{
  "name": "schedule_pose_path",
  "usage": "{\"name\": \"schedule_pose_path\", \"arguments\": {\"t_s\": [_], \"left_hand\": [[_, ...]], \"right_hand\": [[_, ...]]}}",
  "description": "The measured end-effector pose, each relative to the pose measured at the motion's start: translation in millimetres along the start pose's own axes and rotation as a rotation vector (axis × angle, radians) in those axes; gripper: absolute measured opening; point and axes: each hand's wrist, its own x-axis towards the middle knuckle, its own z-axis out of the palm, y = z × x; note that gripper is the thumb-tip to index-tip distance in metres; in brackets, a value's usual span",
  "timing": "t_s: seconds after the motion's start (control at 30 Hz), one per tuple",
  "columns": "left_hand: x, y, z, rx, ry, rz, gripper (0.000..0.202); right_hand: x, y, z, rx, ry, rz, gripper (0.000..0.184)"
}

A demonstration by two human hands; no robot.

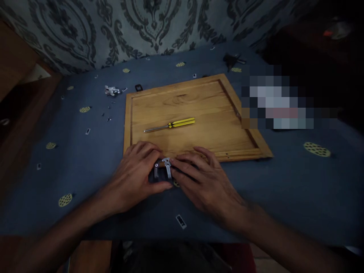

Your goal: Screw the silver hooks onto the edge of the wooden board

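Observation:
A wooden cabinet door panel (pixel 216 125) lies flat on a blue patterned cloth (pixel 284 182). At its near edge sits a small metal hinge (pixel 166 167). My left hand (pixel 136 174) grips the hinge from the left, fingers curled around it. From the right, my right hand (pixel 199 178) presses its fingertips against the same hinge. A screwdriver with a yellow and black handle (pixel 170 124) rests on the panel, beyond both hands.
Another metal hinge (pixel 112 90) and several small screws lie on the cloth at the upper left. A dark object (pixel 233 60) sits behind the panel. A patterned backrest (pixel 142 26) rises at the far side.

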Motion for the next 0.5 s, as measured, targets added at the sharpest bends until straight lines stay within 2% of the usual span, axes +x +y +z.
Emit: {"name": "schedule_pose_path", "arguments": {"t_s": [0.23, 0.5], "left_hand": [[0.2, 1.8, 1.5, 0.002, 0.029, 0.009, 0.031], [0.3, 2.5, 3.1, -0.002, 0.055, 0.024, 0.033]], "right_hand": [[-0.8, -1.0, -0.4, 0.008, -0.019, -0.005, 0.025], [0.5, -1.2, -2.4, 0.004, -0.037, -0.013, 0.029]]}}
